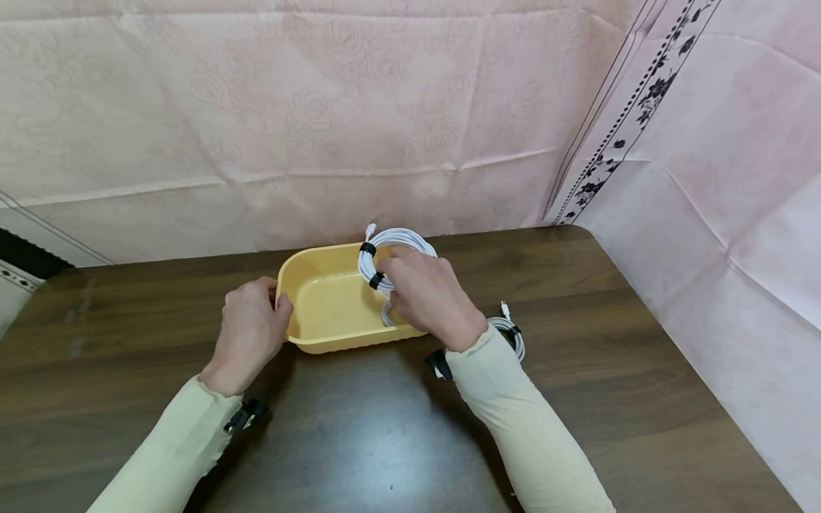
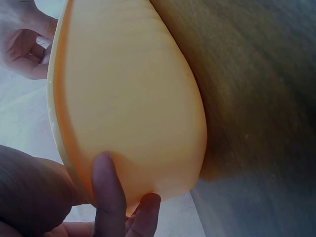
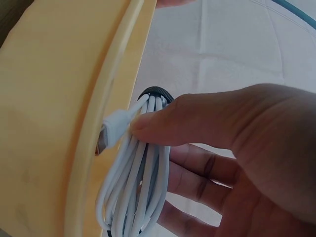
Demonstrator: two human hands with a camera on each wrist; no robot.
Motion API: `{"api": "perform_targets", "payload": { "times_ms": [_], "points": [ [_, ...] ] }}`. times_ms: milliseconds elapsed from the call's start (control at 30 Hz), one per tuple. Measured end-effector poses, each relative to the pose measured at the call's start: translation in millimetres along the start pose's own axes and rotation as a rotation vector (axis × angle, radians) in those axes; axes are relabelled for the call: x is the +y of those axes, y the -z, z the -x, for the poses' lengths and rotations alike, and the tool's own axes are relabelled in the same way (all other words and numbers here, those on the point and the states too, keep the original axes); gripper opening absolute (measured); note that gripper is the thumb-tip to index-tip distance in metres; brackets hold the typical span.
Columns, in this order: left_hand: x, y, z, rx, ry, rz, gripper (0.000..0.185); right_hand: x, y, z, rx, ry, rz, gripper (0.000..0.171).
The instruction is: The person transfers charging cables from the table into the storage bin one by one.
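A yellow plastic bin [image 1: 327, 303] stands on the table. My left hand [image 1: 251, 331] grips its left end, thumb at the rim and fingers on the outer wall, as the left wrist view shows on the bin's side [image 2: 128, 98]. Over the bin's right half, my right hand [image 1: 426, 292] pinches a coiled white cable [image 1: 400, 237] bound with black ties. Its USB plug [image 3: 114, 127] lies by the thumb in the right wrist view, close to the bin's rim. Below that hand, a white cable loop [image 1: 386, 313] shows against the bin's inside.
Right of the bin, another coiled white cable [image 1: 518, 345] with a black tie lies on the wooden table [image 1: 616, 399], partly hidden by my right forearm. A pink patterned cloth [image 1: 321, 107] hangs behind the table's back edge and along the right side.
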State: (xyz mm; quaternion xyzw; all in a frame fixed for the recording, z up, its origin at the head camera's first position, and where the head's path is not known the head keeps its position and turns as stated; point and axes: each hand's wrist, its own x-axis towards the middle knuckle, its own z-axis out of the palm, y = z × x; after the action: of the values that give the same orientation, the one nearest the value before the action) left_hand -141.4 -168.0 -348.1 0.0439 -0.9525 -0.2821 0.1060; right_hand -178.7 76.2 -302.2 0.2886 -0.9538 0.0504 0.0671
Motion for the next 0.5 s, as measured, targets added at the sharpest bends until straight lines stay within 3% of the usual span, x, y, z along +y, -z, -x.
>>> {"api": "perform_targets", "payload": {
  "times_ms": [500],
  "points": [
    [0.9,0.8,-0.4,-0.024,0.026,-0.001,0.034,-7.9,-5.5,-2.1,0.038,0.057,-0.011,0.024]
  ]
}}
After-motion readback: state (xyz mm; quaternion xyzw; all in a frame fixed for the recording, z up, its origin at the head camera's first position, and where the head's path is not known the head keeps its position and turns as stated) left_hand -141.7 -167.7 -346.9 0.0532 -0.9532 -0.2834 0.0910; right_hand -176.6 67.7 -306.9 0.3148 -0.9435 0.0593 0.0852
